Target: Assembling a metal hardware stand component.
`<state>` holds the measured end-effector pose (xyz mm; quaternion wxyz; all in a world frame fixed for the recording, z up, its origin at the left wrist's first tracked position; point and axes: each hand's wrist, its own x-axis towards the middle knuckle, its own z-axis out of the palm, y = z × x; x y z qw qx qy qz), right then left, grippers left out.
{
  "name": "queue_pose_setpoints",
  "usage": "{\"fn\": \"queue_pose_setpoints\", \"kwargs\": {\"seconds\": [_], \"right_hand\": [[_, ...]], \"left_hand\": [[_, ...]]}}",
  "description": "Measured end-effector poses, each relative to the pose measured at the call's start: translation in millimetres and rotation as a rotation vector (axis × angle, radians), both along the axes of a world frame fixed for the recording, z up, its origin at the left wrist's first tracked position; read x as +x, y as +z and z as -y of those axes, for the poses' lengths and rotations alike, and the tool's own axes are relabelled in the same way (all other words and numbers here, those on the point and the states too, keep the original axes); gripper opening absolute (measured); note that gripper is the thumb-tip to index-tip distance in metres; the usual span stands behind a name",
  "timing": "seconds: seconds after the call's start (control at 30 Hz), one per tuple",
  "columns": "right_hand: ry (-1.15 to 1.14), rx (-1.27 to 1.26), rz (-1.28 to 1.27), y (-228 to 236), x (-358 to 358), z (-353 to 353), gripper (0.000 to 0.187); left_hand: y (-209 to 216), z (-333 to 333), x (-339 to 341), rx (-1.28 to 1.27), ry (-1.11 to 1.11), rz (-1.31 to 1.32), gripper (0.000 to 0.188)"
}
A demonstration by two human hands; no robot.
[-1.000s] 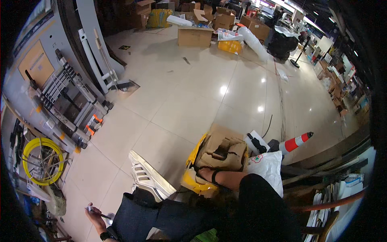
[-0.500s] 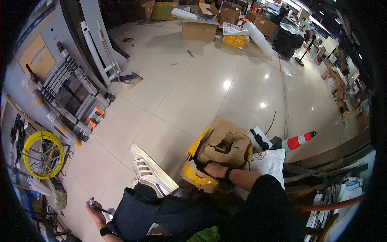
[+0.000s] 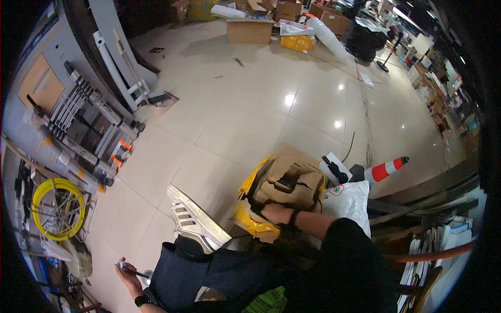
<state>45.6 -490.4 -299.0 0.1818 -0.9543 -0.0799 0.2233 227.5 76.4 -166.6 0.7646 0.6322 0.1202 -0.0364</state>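
My right hand reaches into the torn near edge of an opened cardboard box, and its fingertips are hidden inside. Yellow wrapping hangs round the box's left and near sides. Low on the left, my left hand is closed round a small tool with a dark shaft; its exact kind is too small to make out. Beyond my dark-trousered leg, my foot in a pale slotted clog or slipper rests on the floor, left of the box.
Right of the box lie a white plastic bag, a black cable on a white block and a red-and-white cone. A folded ladder and a yellow hose reel line the left wall. Cartons stand far off.
My right hand has shifted slightly left and reaches a little further under the box's torn flap. My left hand keeps its grip on the small tool. The whole view has tilted slightly.
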Motion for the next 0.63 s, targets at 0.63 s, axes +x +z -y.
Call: {"fn": "queue_pose_setpoints", "kwargs": {"seconds": [0.63], "right_hand": [[-0.283, 0.263, 0.391, 247, -15, 23, 0.022]], "left_hand": [[-2, -14, -7, -0.113, -0.002, -0.018, 0.057]]}}
